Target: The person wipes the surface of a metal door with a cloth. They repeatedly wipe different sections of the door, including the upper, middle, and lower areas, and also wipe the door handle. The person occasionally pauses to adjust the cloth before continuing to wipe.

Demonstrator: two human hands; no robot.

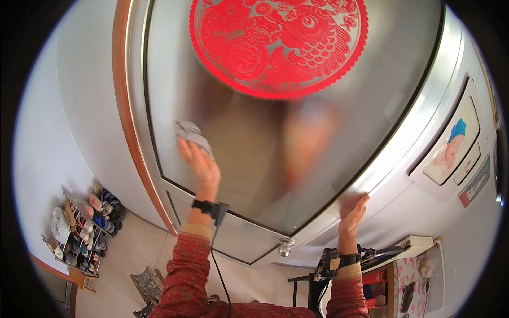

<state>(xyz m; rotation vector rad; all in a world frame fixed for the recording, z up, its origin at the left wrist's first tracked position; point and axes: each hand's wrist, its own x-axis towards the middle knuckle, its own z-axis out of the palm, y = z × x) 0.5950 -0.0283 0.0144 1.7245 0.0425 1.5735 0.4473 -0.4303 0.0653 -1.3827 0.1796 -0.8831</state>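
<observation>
My left hand [201, 165] presses a folded grey cloth [191, 133] flat against the frosted glass pane [242, 151] of a door, near the pane's left edge. With my right hand [353, 214] I grip the silvery metal edge [381, 175] of the door frame on the right. A round red paper-cut decoration [278, 51] with fish patterns is fixed to the upper part of the glass. Below the pane, a round metal door knob [284, 247] sits by the lower right of the door. Blurred shapes show in the glass.
On the left, a shoe rack [81, 234] full of shoes stands against the wall. A small stool [148, 284] is on the tiled floor. Framed photos [449, 147] hang on the right wall, above a radiator [421, 241] and a cabinet with a flowered cover [407, 274].
</observation>
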